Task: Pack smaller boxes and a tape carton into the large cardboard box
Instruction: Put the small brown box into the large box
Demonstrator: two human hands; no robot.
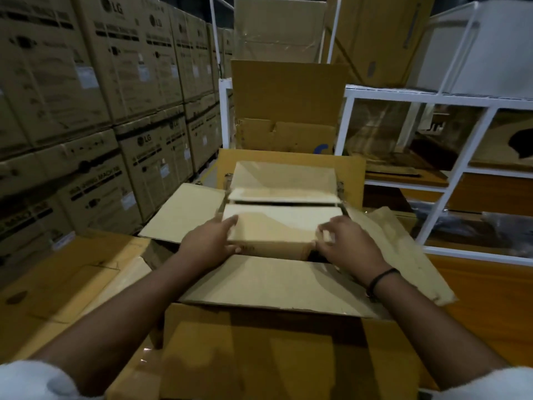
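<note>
Above the near flap of the large cardboard box (259,356), our left grip (207,243) and right grip (349,243) clasp a smaller box (277,226) by its ends, beside a packed box (282,180) at the far edge; next, we judge, lower it level.

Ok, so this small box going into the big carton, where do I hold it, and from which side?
By its two short ends, left hand from the left, right hand from the right. The small box is long and lies level. Its far long side sits close to the second box inside, and the near flap crowds the near side.
</note>
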